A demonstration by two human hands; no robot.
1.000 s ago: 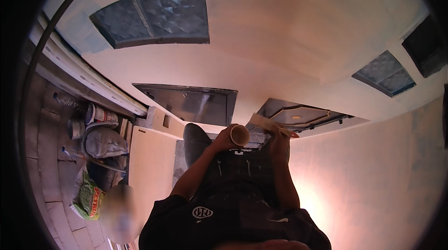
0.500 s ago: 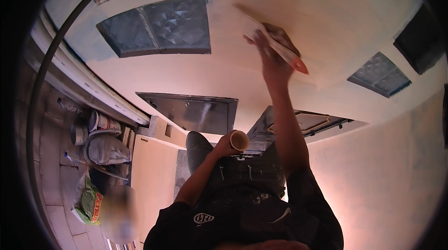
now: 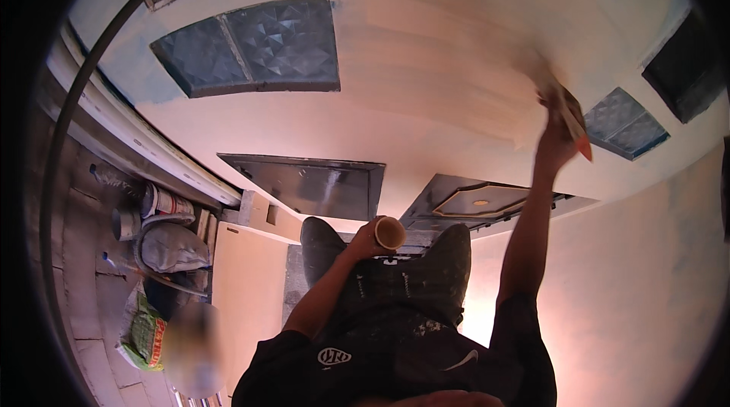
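Low by my lap, my left hand [image 3: 366, 242] grips a beige cup [image 3: 390, 232] whose open top faces up toward the camera. My right hand [image 3: 557, 122] is stretched out over the pale, streaky painted wall [image 3: 441, 57], closed around a paintbrush [image 3: 577, 139] with a red-tipped handle. The blurred bristles are against the wall, left of a small glass-block window [image 3: 627, 118]. Below on the wall are a dark metal panel [image 3: 304, 183] and a dark door with gold trim [image 3: 475, 202].
At left lie buckets [image 3: 163, 202], a grey sack [image 3: 171, 247] and a green bag [image 3: 141, 327] on paving [image 3: 84, 293]. A pale board [image 3: 247, 293] stands beside me. A dark hose [image 3: 68, 114] arcs along the left. More windows [image 3: 243, 46] are in the wall.
My right hand has swung up from my lap onto the wall with the brush, then swept right toward the small window. My left hand with the cup has stayed low, shifting slightly.
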